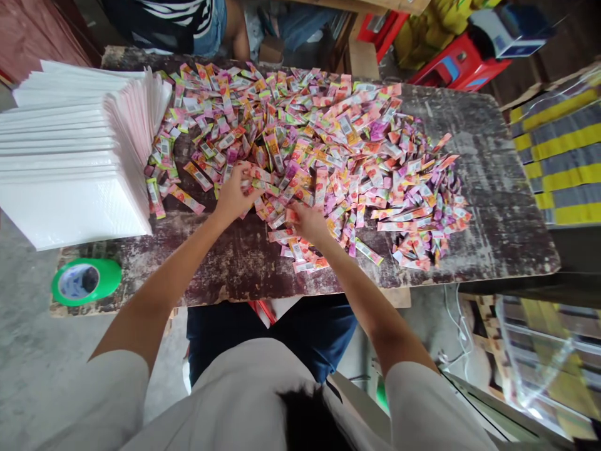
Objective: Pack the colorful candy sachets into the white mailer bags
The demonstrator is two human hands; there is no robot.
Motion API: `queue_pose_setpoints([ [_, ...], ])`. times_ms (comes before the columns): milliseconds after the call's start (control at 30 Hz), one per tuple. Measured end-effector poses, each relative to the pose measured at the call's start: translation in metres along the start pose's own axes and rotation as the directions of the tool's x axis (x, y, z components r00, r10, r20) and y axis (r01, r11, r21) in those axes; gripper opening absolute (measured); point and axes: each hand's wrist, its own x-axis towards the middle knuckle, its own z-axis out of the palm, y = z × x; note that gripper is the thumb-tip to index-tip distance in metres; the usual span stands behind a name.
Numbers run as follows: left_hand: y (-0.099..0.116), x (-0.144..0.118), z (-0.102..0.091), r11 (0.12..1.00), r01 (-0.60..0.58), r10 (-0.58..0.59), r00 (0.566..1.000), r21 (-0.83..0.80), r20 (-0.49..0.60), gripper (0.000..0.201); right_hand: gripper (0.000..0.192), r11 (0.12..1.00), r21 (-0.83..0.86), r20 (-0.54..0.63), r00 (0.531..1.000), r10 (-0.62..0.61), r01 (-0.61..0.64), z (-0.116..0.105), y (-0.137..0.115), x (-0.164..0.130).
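A broad heap of small stick packets (pixel 347 131), pink, orange, purple and green, covers much of the worn wooden table (pixel 225 263). My left hand (pixel 235 194) is at the heap's near left side, its fingers closed around a few of these packets (pixel 258 175). To its right, my right hand (pixel 307 222) reaches into the near edge of the heap. Its fingers are bent round a pinkish packet (pixel 292 216), and the fingertips are partly hidden among the others.
A tall stack of white padded envelopes (pixel 61 163) stands on the table's left. A green tape roll (pixel 87 282) lies at the near left corner. Across the table a person (pixel 188 25) sits. Red stools (pixel 460 62) and yellow-and-grey bundles (pixel 558 150) are beyond the table.
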Motion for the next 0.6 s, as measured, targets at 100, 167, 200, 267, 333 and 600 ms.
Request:
queue_pose_setpoints([
  [100, 0.014, 0.038, 0.023, 0.894, -0.189, 0.100, 0.968, 0.406, 0.230, 0.023, 0.036, 0.958, -0.219, 0.139, 0.978, -0.157, 0.185, 0.006, -0.013, 0.017],
  [167, 0.016, 0.055, 0.035, 0.811, -0.202, 0.057, 0.961, 0.550, 0.269, 0.029, 0.036, 0.930, -0.263, 0.183, 0.959, -0.214, 0.258, 0.011, -0.016, 0.026],
  [200, 0.015, 0.061, 0.039, 0.785, -0.191, 0.035, 0.963, 0.589, 0.266, 0.032, 0.036, 0.926, -0.266, 0.183, 0.957, -0.226, 0.270, 0.013, -0.016, 0.028],
  [267, 0.012, 0.064, 0.043, 0.763, -0.178, 0.021, 0.968, 0.622, 0.251, 0.031, 0.036, 0.930, -0.249, 0.160, 0.958, -0.237, 0.271, 0.015, -0.013, 0.028],
  [333, 0.008, 0.058, 0.038, 0.773, -0.188, 0.040, 0.968, 0.606, 0.248, 0.024, 0.037, 0.938, -0.237, 0.124, 0.965, -0.231, 0.255, 0.016, -0.009, 0.021],
  [600, -0.036, 0.009, -0.028, 0.996, 0.086, -0.072, 0.959, 0.037, -0.273, 0.025, 0.036, 0.802, 0.592, -0.136, 0.971, 0.198, -0.080, -0.003, 0.024, -0.013],
])
